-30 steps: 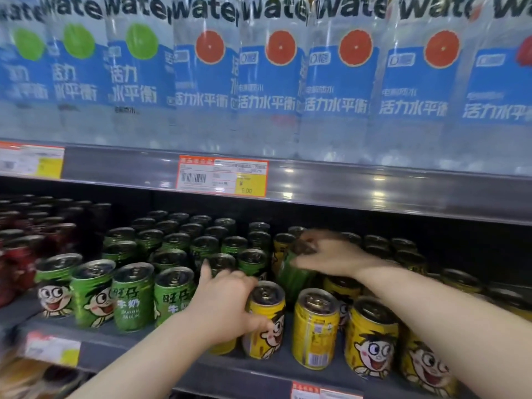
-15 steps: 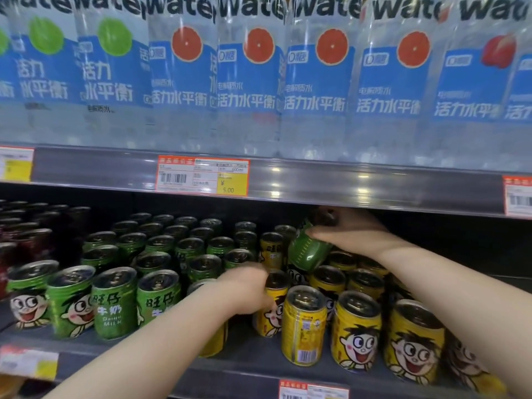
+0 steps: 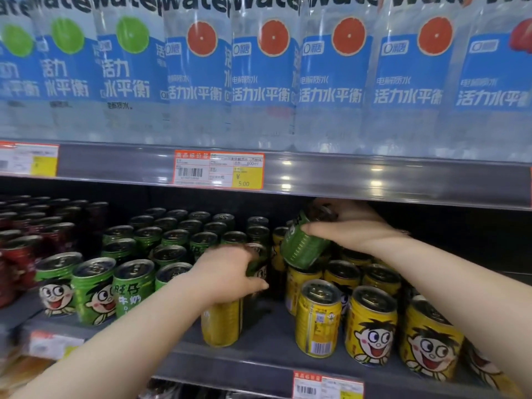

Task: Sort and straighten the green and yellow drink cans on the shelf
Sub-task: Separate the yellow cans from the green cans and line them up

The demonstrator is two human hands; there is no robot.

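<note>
Green cartoon-face cans (image 3: pixel 95 286) fill the left part of the lower shelf (image 3: pixel 267 341), and yellow cans (image 3: pixel 371 323) fill the right. My right hand (image 3: pixel 354 228) grips a green can (image 3: pixel 302 249), tilted and lifted above the yellow rows just under the upper shelf. My left hand (image 3: pixel 227 272) reaches into the gap between the two groups, fingers and thumb curled round another green can (image 3: pixel 260 270) in the second row; that can is blurred and partly hidden. A lone yellow can (image 3: pixel 221 323) stands at the front, below my left wrist.
Dark red cans (image 3: pixel 17 254) stand at the far left of the same shelf. The upper shelf edge (image 3: pixel 374 180) carries a price tag (image 3: pixel 218 171) and hangs low over the cans. Tall water bottles (image 3: pixel 264 82) stand on it. Bare shelf floor shows between the lone yellow can and the yellow rows.
My right hand has lifted the green can up out of the yellow rows and tilted it. My left hand left the front yellow can and moved back onto a green can.
</note>
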